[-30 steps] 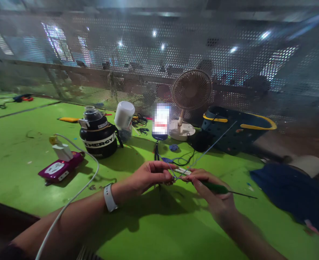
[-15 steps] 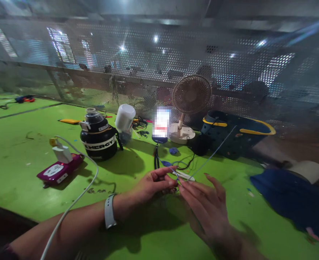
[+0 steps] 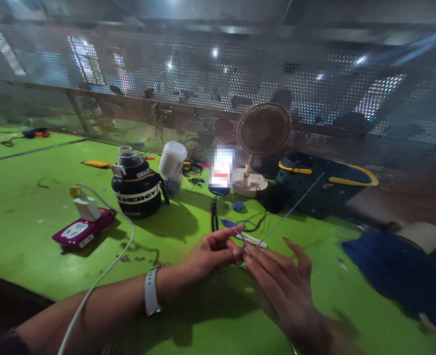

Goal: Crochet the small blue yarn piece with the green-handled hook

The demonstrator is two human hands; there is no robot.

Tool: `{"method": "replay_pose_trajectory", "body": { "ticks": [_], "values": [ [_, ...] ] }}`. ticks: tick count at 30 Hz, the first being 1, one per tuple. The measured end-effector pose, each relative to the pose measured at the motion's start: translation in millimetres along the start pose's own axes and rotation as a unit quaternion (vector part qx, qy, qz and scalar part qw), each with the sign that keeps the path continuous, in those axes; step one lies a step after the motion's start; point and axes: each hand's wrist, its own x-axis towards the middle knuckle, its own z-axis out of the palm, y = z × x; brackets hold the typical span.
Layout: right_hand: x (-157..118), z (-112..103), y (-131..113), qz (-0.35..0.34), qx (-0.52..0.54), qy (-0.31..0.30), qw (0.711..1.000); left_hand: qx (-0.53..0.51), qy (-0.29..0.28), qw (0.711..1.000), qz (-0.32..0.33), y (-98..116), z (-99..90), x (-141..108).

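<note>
My left hand [image 3: 216, 251], with a white band on its wrist, pinches blue yarn at its fingertips. My right hand [image 3: 282, 276] meets it from the right, its thumb and forefinger closed on the same yarn; a thin metal tip shows below that hand. From the fingers the yarn [image 3: 292, 209] runs up to a dark basket [image 3: 314, 197] with yellow trim. Just behind my fingers lie a white tool [image 3: 253, 240] and a small blue yarn piece [image 3: 228, 223]. Another blue piece [image 3: 237, 205] rests farther back. The stitches between my fingertips are too small to tell.
A lit phone [image 3: 221, 170] stands before a small fan [image 3: 264, 130]. At the left are a black bottle [image 3: 136, 192], a white container [image 3: 172, 158] and a purple power strip [image 3: 83, 231] with a white cable [image 3: 103, 273]. Blue cloth [image 3: 395, 276] lies at the right.
The fingertips and the yarn between them have shifted slightly, and the metal tool seen between the fingers is now less visible there. The whole view has moved a little.
</note>
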Motion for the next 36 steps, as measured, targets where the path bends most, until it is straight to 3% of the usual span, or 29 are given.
{"method": "replay_pose_trajectory", "body": {
  "ticks": [4, 10, 14, 20, 26, 36],
  "values": [
    [-1, 0, 1, 0.020, 0.017, 0.009, 1.000, -0.006, -0.007, 1.000, -0.002, 3, 1.4, -1],
    [-1, 2, 2, 0.054, 0.057, 0.021, 0.997, 0.077, 0.026, 0.996, 0.045, 11, 10.4, -7],
    [-2, 4, 1, 0.035, 0.029, 0.021, 0.999, 0.079, 0.037, 0.994, 0.069, 8, 12.6, -9],
    [-6, 4, 3, 0.015, 0.026, 0.044, 0.999, 0.007, -0.028, 1.000, 0.005, 9, 13.3, -9],
    [-2, 2, 13, 0.048, 0.136, 0.043, 0.989, -0.036, -0.049, 0.997, -0.054, 19, 6.9, -4],
    [7, 2, 23, 0.162, 0.328, 0.086, 0.927, -0.056, -0.058, 0.993, -0.085, 25, -5.0, 2]
  ]
}}
